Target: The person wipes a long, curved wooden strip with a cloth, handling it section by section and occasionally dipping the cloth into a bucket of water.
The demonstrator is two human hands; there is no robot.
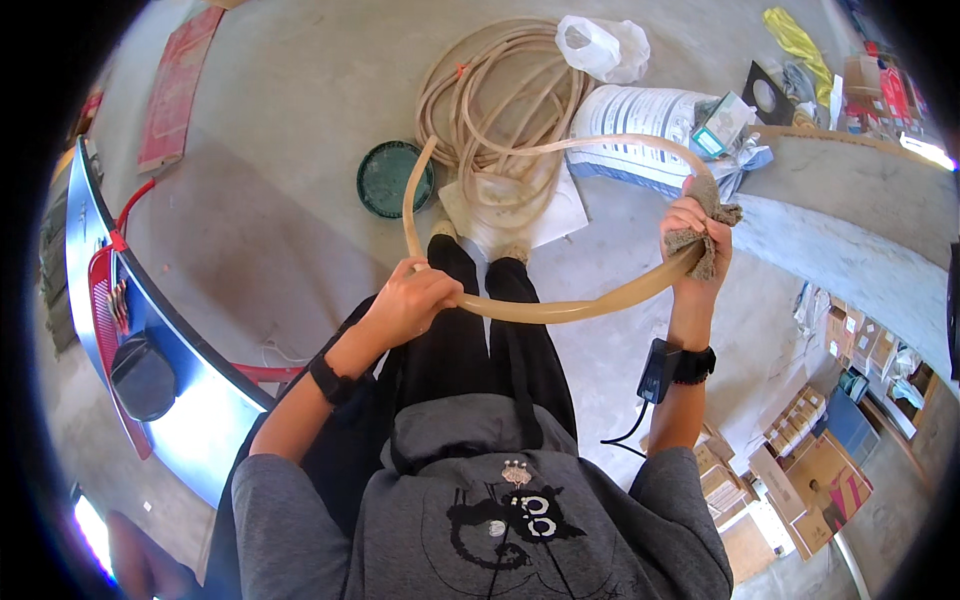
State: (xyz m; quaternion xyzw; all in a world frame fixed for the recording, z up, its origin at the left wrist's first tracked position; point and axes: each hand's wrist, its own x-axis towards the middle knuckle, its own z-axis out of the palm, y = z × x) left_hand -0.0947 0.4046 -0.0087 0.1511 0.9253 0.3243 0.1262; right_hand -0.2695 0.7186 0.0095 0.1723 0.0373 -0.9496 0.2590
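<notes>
A yellowish translucent hose (570,309) curves between my two hands in front of my legs. My left hand (412,296) is closed round it, and from there the hose bends up and away toward the floor. My right hand (697,232) is closed on a grey-brown cloth (706,215), which wraps round the hose. Beyond the cloth, the hose arcs back left toward a loose coil of hose (505,90) on the floor. A dark green basin (396,180) with something wet-looking inside stands left of the coil.
A large white sack (640,115) lies right of the coil, with a small box (725,125) on it. Behind sits a white plastic bag (603,48). A blue-white table (190,400) with a black object (143,376) stands left; cardboard boxes (810,490) fill the lower right.
</notes>
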